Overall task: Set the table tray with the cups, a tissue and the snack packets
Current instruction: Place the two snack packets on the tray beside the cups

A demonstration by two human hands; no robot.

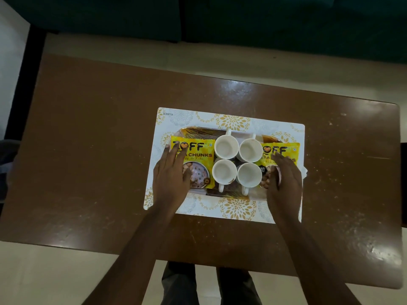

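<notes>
A patterned tray [198,130] lies on a white placemat [237,208] with gold flowers. Several white cups [226,147] stand in a block at the tray's middle, handles pointing outward. A yellow snack packet [198,155] lies on the tray's left part, and my left hand [170,179] rests flat on it with straight fingers. A second yellow snack packet [284,149] lies on the right part under my right hand [284,179], whose fingers lie straight across it. A bit of white tissue [304,171] shows at the tray's right edge beside that hand.
The brown table [88,150] carries the placemat near its middle. A dark green sofa [286,23] runs along the far side. My legs [211,285] stand at the near edge, over a pale floor [44,271].
</notes>
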